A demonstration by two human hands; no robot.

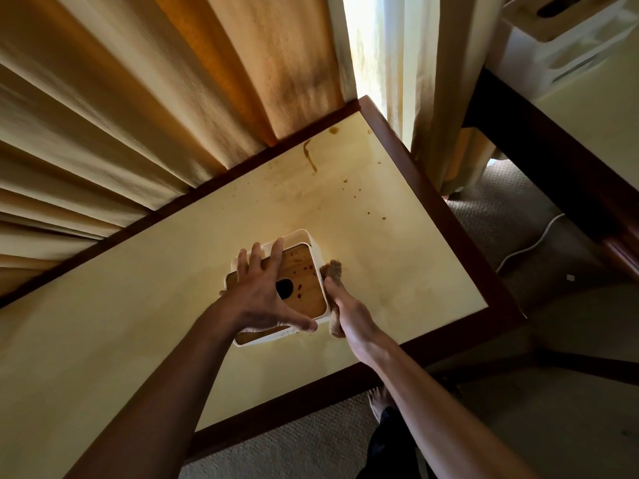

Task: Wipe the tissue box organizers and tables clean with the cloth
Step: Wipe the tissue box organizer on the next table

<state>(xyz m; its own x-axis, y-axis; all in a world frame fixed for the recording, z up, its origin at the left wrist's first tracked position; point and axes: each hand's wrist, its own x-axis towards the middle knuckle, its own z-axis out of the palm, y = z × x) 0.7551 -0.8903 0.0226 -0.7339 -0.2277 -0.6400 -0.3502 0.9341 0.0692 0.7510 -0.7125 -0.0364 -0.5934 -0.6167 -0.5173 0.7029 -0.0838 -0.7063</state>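
Head view: left hand [257,299] spreads flat over the tissue box organizer [304,271]; right hand [349,316] apparently grips the cloth [333,271] against its side.

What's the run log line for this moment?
left hand steadies tissue box organizer | right hand presses cloth against its side | table stained

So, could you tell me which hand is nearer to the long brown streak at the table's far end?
Right. The right hand, holding the cloth beside the organizer, lies closer to the streak; the left hand rests on the organizer, farther left.
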